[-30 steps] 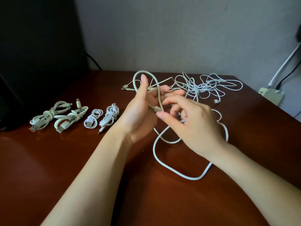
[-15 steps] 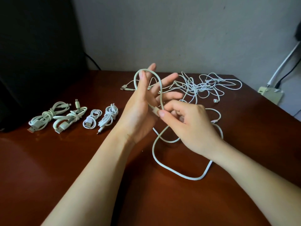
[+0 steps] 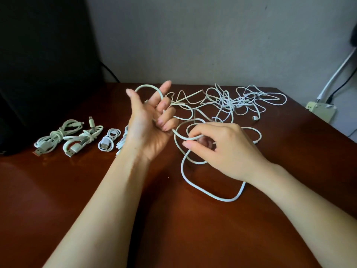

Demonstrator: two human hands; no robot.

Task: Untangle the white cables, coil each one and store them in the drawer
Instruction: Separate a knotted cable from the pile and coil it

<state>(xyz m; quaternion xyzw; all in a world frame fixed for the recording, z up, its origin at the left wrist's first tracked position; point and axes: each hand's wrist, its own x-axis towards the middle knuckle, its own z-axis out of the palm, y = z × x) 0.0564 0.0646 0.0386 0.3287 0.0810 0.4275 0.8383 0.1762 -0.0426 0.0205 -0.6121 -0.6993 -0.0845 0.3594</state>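
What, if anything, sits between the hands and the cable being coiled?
Nothing visible: the left hand grips the white cable by its loop, and the right hand pinches its slack. No drawer is in view.

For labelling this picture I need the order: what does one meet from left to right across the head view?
From the left: large coiled cable → second coiled cable → small coil → left hand → right hand → beige power strip. The held cable and the loose tangle overlap the hands, so both are left out.

Head view, looking down, close over table (image 3: 77, 190)
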